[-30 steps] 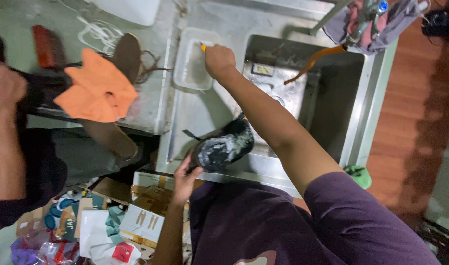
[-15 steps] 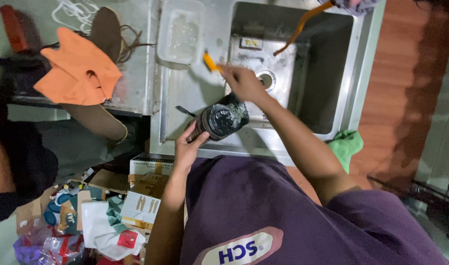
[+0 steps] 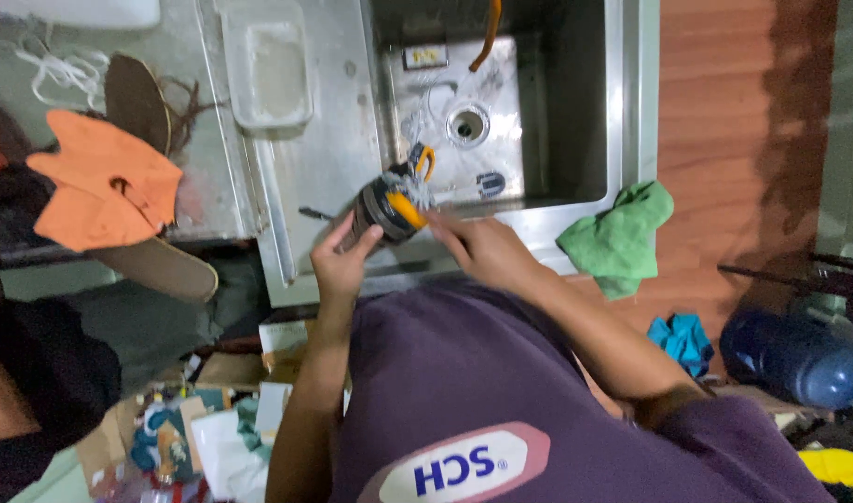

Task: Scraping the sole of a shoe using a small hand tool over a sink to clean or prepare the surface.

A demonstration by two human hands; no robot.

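A: Orange brush head (image 3: 405, 207) was now pressed on the dark cylindrical item (image 3: 380, 207), right hand (image 3: 473, 247) clenched around its handle. 1 s back that hand was up at the clear plastic tray (image 3: 266, 65); by half a second ago it had come down toward the item.

B: Left hand?

A: Left hand (image 3: 344, 263) wrapped round the item's lower end, same grip as in both earlier frames. The item had moved up off the near rim and sat just over the near-left corner of the sink (image 3: 538, 112), soapy foam on top.

B: So what did that mean?

A: My read: fetching was over, scrubbing was under way. Item tilted, top end pointing toward the basin.

B: Surface?

A: Stainless steel table (image 3: 324, 140) with a drainboard, wet and stained. Clear tray at the far side, drain hole (image 3: 468, 123) visible in the basin, an orange strip hanging in from above.

B: Room?

A: Green cloth (image 3: 622, 233) on the sink's right edge, over a reddish wood floor. Blue bottle (image 3: 799, 359) and a teal rag lower right. Orange fabric (image 3: 105, 186) and a worn sandal sole on the left. Cartons and paper clutter below the sink. 1 other person's arm at the far left edge, not involved.
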